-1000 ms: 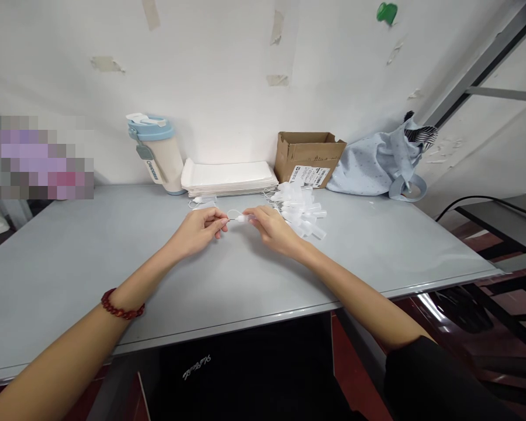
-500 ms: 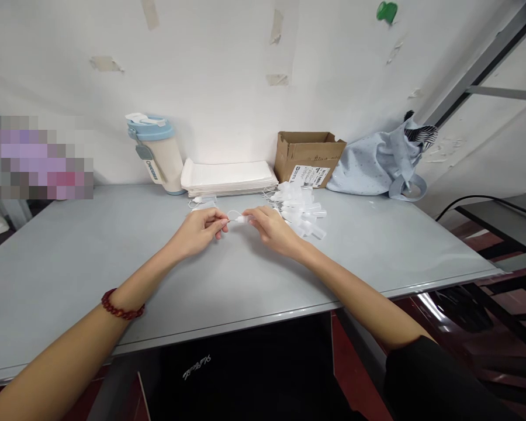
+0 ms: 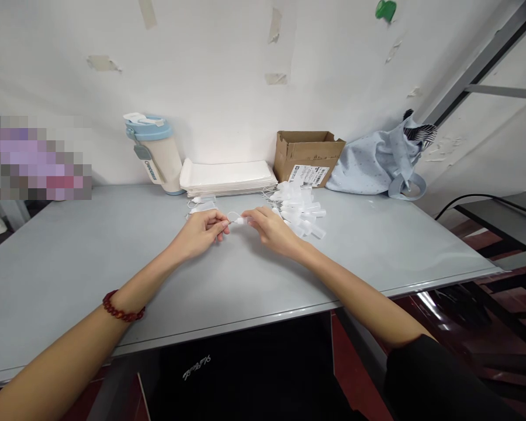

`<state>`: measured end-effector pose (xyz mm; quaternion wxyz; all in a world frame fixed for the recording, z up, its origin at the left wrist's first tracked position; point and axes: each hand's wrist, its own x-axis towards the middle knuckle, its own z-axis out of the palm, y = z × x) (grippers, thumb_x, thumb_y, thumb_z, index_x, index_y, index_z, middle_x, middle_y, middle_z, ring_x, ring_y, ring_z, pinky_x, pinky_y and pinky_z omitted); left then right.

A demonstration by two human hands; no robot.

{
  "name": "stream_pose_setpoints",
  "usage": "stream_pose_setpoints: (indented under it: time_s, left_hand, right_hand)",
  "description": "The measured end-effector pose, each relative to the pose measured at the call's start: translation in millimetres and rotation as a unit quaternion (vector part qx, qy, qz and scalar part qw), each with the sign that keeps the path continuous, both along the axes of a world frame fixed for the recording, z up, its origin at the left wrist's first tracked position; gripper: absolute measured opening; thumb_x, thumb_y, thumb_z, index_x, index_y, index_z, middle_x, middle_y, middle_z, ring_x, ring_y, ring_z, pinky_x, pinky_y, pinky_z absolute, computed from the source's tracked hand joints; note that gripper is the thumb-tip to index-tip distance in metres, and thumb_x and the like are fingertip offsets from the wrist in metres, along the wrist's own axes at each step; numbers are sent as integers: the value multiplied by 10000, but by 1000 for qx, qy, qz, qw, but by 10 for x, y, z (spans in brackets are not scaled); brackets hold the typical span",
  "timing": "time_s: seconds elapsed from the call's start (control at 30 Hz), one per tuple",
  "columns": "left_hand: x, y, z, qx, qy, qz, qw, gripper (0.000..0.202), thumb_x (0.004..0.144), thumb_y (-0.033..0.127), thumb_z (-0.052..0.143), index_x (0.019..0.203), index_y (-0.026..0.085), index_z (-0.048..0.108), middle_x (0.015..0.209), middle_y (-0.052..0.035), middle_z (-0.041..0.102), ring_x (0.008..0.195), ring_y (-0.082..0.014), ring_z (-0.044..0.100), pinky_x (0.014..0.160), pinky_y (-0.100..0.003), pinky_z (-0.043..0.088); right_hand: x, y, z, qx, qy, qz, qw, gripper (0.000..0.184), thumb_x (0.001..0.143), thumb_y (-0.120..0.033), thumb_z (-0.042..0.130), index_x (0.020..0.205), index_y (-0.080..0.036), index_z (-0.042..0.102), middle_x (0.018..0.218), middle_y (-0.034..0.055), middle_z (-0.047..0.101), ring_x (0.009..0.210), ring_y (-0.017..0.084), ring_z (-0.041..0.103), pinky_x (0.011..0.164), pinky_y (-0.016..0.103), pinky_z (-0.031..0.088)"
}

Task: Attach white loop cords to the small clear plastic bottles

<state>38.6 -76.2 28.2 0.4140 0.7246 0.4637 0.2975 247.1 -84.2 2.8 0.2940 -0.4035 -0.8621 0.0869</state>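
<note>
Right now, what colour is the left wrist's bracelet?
The bracelet is dark red, best seen in head view.

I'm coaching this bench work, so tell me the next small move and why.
Probably a gentle turn of the thin tip by the left hand: it appears to pinch that tip, while the right hand grips the small bottle and could steady it.

The bottles (image 3: pixel 301 206) look translucent plastic, the box (image 3: pixel 300 155) matt cardboard, the bag (image 3: pixel 368 166) cloth, the tabletop (image 3: pixel 245 280) smooth.
</note>
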Motion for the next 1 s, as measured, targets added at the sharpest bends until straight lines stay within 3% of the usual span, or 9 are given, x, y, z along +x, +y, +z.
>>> stream_pose_setpoints:
  time_s: [0.33,0.77,1.0]
  left_hand:
    - [51,-49,33,-6,-2,21,1000,169,802,321,555,763,159,580,695,-17,625,548,-113,545,569,-267,465]
    - [83,-63,-59,14,-4,18,1000,169,809,315,528,765,158,573,694,-23,629,542,-115,543,567,-266,457]
    - [104,-90,-27,13,2,20,1000,176,798,328,535,760,160,570,688,-30,632,539,-124,545,561,-275,458]
  right_hand:
    - [-30,-14,-21,-12,28,-2,1000,273,911,-72,391,1130,-146,536,1036,123,617,968,218,557,828,371,465]
    - [-77,-47,-34,-28,5,-17,999,289,888,-39,395,1127,-114,539,983,135,605,936,228,553,817,370,459]
    - [-80,-54,-56,-21,7,-9,1000,297,890,-36,403,1131,-151,533,1009,121,608,959,223,547,832,366,458]
